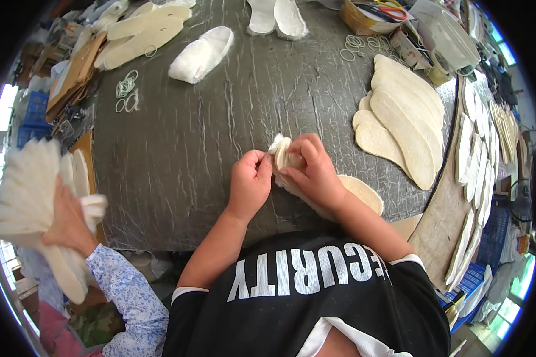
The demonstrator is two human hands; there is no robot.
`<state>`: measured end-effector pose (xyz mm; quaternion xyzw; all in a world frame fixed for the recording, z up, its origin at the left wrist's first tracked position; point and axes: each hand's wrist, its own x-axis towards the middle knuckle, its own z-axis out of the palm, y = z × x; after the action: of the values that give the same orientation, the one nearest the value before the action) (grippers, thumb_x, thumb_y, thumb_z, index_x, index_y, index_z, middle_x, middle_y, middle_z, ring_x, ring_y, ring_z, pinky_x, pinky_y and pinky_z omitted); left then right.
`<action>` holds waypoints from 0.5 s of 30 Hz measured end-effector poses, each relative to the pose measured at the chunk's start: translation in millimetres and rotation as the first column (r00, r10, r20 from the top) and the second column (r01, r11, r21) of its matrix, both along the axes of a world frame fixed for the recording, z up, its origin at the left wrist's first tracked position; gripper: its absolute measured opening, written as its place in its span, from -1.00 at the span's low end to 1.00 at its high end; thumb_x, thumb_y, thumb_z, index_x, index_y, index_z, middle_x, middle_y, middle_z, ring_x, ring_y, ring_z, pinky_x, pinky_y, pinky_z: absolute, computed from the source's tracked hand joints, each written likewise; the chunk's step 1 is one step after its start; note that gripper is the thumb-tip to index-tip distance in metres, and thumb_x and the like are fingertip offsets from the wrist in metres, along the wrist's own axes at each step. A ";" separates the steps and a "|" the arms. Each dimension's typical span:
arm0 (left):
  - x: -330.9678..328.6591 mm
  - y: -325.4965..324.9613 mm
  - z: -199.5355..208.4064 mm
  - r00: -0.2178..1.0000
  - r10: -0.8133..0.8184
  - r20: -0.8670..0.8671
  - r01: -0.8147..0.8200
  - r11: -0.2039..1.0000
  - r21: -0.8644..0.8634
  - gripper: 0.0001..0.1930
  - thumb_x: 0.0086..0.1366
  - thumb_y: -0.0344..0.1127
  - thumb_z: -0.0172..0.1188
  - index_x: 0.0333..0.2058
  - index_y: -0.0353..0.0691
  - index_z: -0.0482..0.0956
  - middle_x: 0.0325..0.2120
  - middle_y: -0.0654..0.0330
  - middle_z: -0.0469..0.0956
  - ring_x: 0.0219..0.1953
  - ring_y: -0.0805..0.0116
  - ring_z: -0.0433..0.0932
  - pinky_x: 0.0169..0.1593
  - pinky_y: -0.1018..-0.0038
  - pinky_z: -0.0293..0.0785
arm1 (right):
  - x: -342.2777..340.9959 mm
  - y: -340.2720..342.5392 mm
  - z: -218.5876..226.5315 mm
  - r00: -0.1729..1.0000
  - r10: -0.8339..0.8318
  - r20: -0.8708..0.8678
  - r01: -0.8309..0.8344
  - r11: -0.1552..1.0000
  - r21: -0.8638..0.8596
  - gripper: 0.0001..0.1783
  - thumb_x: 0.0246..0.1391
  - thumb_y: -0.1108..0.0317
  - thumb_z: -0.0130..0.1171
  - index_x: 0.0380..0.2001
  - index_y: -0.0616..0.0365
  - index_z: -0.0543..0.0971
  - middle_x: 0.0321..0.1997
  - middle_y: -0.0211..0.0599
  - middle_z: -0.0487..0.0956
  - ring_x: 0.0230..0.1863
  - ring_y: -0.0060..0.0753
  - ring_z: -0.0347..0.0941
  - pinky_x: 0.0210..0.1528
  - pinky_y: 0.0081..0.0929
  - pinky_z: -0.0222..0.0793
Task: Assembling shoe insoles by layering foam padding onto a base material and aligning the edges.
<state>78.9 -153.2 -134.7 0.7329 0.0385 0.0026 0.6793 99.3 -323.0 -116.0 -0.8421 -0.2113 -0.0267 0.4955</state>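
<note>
In front of my body, both hands meet at a cream insole with white fleece (281,150). My left hand (250,181) pinches its left edge between thumb and fingers. My right hand (317,169) grips the same end from the right, its fingers curled over the top. That end looks bent upright, and a fleece edge runs down under my right forearm. Beyond that forearm shows the rounded end of a cream insole (363,193); whether it belongs to the held piece cannot be told.
Cream insoles (402,119) lie piled right on the dark table (178,137). Fleece insoles (202,55) and rubber bands (127,89) are further back. A box with scissors (372,16) stands back right. At left a co-worker's hand (71,217) holds fanned fleece insoles (27,190).
</note>
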 end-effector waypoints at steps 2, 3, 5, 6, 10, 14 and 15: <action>0.4 -2.4 5.4 1.000 -0.003 0.004 0.003 1.000 0.002 -0.81 0.39 -0.37 0.08 -0.41 -0.35 0.49 -0.64 0.33 0.44 -0.57 0.63 0.32 -0.49 0.55 0.32 | 2.2 2.7 -3.2 0.996 -0.060 0.059 0.060 0.998 0.001 -0.46 -0.06 0.42 0.32 0.02 0.13 0.38 -0.14 -0.01 0.48 -0.05 0.06 0.45 0.07 -0.20 0.36; 0.2 -3.2 8.5 0.999 0.005 0.039 -0.006 1.000 0.012 -0.80 0.40 -0.36 0.07 -0.39 -0.35 0.51 -0.63 0.33 0.45 -0.56 0.63 0.33 -0.47 0.55 0.33 | 3.5 4.2 -3.8 0.987 -0.116 0.116 0.116 0.993 0.007 -0.34 -0.07 0.40 0.35 0.13 0.10 0.33 -0.07 0.01 0.50 0.03 0.07 0.44 0.14 -0.21 0.33; -0.6 -3.7 14.2 0.997 0.016 0.075 -0.017 1.000 0.020 -0.79 0.41 -0.34 0.06 -0.38 -0.35 0.52 -0.62 0.34 0.45 -0.54 0.64 0.33 -0.45 0.55 0.34 | 5.4 1.7 3.0 0.991 -0.049 -0.127 0.060 0.995 0.086 -0.29 -0.06 0.39 0.35 0.18 0.09 0.29 -0.01 0.02 0.49 0.07 0.04 0.44 0.17 -0.22 0.32; -1.8 -3.1 17.2 0.996 0.000 0.090 -0.002 1.000 0.025 -0.77 0.43 -0.32 0.04 -0.36 -0.35 0.53 -0.59 0.33 0.47 -0.51 0.63 0.35 -0.42 0.55 0.35 | 6.6 0.4 6.4 0.933 0.041 -0.357 0.023 0.984 0.175 -0.23 -0.05 0.38 0.36 0.23 0.09 0.24 0.05 0.02 0.49 0.12 0.01 0.43 0.19 -0.23 0.30; -4.4 0.1 14.1 0.999 -0.029 0.046 0.039 0.968 -0.249 -0.74 0.48 -0.27 -0.04 -0.29 -0.33 0.51 -0.46 0.28 0.52 -0.42 0.59 0.43 -0.33 0.58 0.40 | 9.2 -3.9 9.6 0.909 0.100 -0.404 -0.006 0.974 0.228 -0.25 -0.02 0.37 0.35 0.23 0.11 0.24 0.05 0.00 0.49 0.12 -0.05 0.43 0.18 -0.23 0.31; 0.7 1.9 21.2 0.995 -0.019 0.098 0.055 0.927 -0.371 -0.78 0.49 -0.27 -0.05 -0.22 -0.31 0.46 -0.39 0.23 0.55 -0.37 0.53 0.49 -0.29 0.57 0.44 | 8.6 -2.4 6.7 0.915 0.110 -0.389 0.005 0.959 0.283 -0.28 0.00 0.38 0.33 0.22 0.09 0.26 0.02 -0.04 0.50 0.10 -0.11 0.44 0.16 -0.27 0.32; 1.8 3.8 24.1 0.995 -0.019 0.099 0.054 0.927 -0.372 -0.78 0.49 -0.27 -0.05 -0.22 -0.31 0.46 -0.39 0.23 0.55 -0.37 0.53 0.49 -0.29 0.57 0.44 | 8.2 -2.2 8.7 0.928 0.094 -0.359 -0.003 0.969 0.246 -0.29 0.00 0.38 0.33 0.22 0.08 0.27 0.01 -0.04 0.51 0.09 -0.12 0.45 0.15 -0.28 0.32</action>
<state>80.6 -149.5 -110.7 0.5894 -0.0071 0.0168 0.8076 107.6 -325.2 -107.2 -0.7602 -0.1306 0.1186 0.6253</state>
